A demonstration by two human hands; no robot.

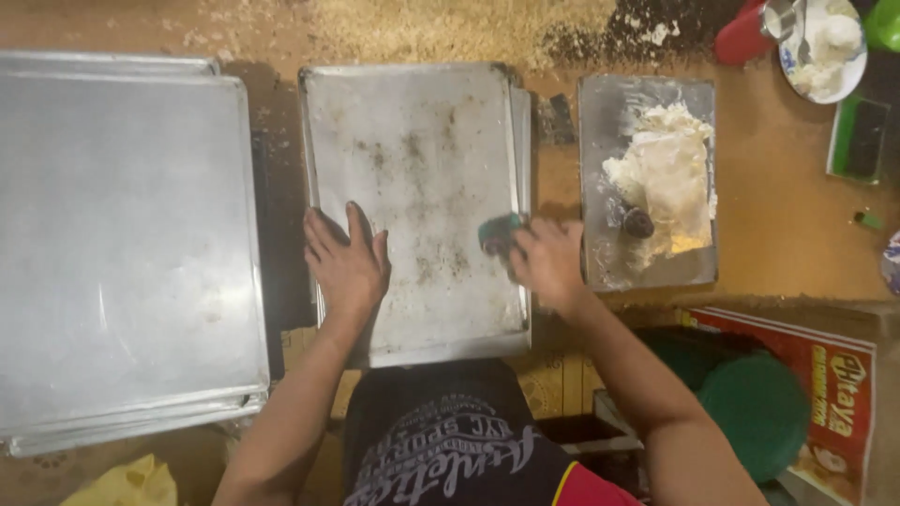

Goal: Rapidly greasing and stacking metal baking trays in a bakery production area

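At the far left lies a stack of trays, grey and quite even in colour, with no dark marks that I can see. It sits well apart from the hands.

In the middle is the tray now in work. The left hand lies flat on its lower left part, fingers spread, pressing it down. The right hand is at the tray's right edge, fingers closed around a small green pad that touches the metal. Dark specks and smears remain over the centre and lower part of this tray, so I judge the wiping is only partly done; more trays seem to lie under it.

To the right, a smaller tray holds a pale lump of fat and a dark round piece. At the top right stands a plate with white food and a red cup.

The surface is brown, with crumbs and dark dirt along the top. The light is dim and warm. A red box and green lid are at the lower right.
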